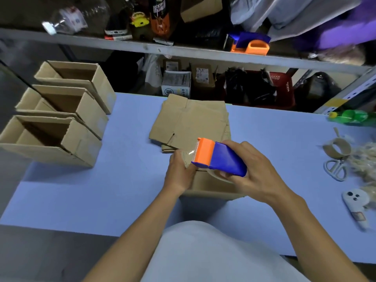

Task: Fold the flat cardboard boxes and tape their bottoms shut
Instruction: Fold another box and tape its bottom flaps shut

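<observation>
A folded cardboard box (205, 186) stands on the blue table (101, 190) right in front of me, mostly hidden under my hands. My right hand (252, 171) grips a blue and orange tape dispenser (217, 157) above the box. My left hand (181, 169) pinches the clear tape end at the dispenser's orange mouth. A stack of flat cardboard boxes (191, 121) lies just beyond. Three folded boxes (61, 110) stand open side up in a row at the left of the table.
At the right lie an empty tape core (336, 149), scissors (335, 168), pale packing straw (364, 159), a phone (356, 202) and a green bottle (352, 117). A cluttered metal shelf (183, 49) runs behind, holding a second tape dispenser (252, 45).
</observation>
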